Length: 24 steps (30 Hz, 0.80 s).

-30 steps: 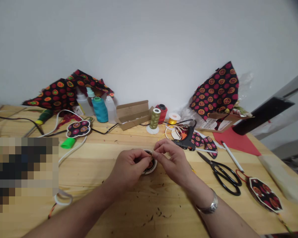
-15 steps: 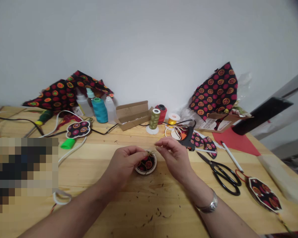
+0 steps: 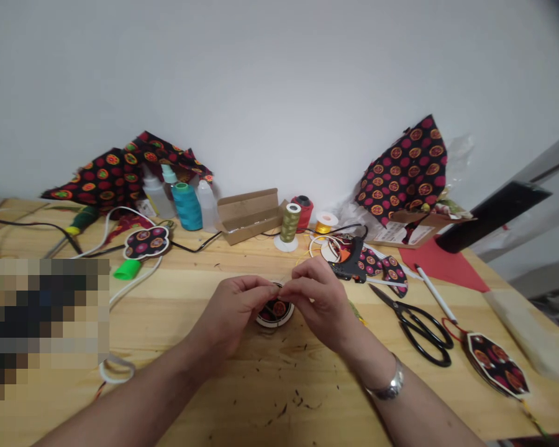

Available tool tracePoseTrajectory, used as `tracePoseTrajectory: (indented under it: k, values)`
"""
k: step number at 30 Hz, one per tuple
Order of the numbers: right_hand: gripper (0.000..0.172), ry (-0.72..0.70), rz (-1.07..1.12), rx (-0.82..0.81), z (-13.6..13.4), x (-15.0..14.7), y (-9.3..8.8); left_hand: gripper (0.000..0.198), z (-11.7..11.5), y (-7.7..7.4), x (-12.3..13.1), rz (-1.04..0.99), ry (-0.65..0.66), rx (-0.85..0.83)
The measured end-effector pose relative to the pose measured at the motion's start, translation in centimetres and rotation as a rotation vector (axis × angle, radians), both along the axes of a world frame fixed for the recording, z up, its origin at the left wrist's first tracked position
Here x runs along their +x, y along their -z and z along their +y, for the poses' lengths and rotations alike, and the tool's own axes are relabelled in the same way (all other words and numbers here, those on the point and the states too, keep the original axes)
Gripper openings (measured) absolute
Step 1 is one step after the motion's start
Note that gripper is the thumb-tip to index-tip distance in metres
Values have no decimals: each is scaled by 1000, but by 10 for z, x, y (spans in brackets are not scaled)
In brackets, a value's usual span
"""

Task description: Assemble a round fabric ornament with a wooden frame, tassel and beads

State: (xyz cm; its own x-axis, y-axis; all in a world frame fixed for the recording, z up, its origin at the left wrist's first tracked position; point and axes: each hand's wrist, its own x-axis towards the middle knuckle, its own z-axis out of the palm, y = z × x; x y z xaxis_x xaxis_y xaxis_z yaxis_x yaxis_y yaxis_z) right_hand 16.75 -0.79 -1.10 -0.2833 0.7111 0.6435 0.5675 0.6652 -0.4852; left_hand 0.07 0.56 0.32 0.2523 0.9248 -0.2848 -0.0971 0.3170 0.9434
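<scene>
A round, white-rimmed piece covered in dark patterned fabric (image 3: 276,310) lies on the table under my fingertips, with a thin cord across its face. My left hand (image 3: 235,308) is closed in a pinch on the cord at the piece's upper edge. Right against it, my right hand (image 3: 320,299) also pinches there, thumb and forefinger together. The fingers cover most of the cord between them. Behind my right wrist, some greenish-yellow thread (image 3: 356,313) shows on the table.
Black-handled scissors (image 3: 422,326) and an eight-sided fabric piece (image 3: 497,365) lie to the right. At the back stand a green thread spool (image 3: 290,223), an open cardboard box (image 3: 250,218) and a teal thread cone (image 3: 187,207). A flower-shaped fabric piece (image 3: 146,242) rests at left.
My right hand has moved left and slightly down, and its fingertips now meet those of my left hand at the round piece. The left hand has barely moved.
</scene>
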Motion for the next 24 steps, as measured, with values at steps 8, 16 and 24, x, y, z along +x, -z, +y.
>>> tracePoseTrajectory:
  k: [8,16,24]
  values:
    - [17,-64,244,-247,0,-4,-2,15,0,0,0,44,78,13]
    - [14,-53,360,-373,1,-7,-1,15,-3,-3,1,20,74,5]
    - [20,-25,377,-432,2,-8,3,16,-3,-2,0,22,75,12]
